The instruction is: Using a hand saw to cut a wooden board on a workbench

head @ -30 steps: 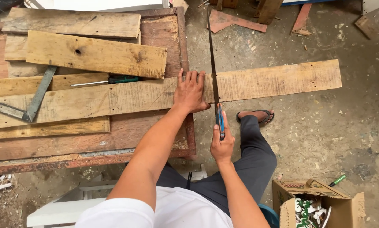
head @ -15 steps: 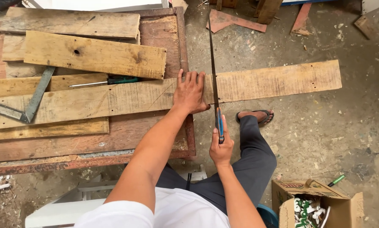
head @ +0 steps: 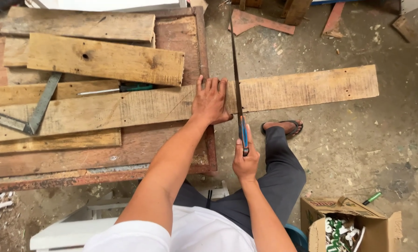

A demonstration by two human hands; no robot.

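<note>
One long plank [head: 307, 88] lies crosswise, its long axis left to right, overhanging the right edge of the surface [head: 139, 149]. The left hand [head: 211, 100] presses flat on it. The right hand [head: 245, 161] grips one saw [head: 237, 84], whose blade crosses the plank.

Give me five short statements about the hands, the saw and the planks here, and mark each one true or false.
1. The left hand lies flat on the long pale wooden plank. True.
2. The right hand grips the blue handle of the thin-bladed handsaw. True.
3. The long plank lies wholly on the reddish wooden workbench. False: its right part overhangs the bench above the concrete floor.
4. The metal try square lies to the right of the saw. False: it lies far left, on the planks on the bench.
5. The open brown cardboard box stands on the bench. False: it stands on the floor at lower right.
</note>
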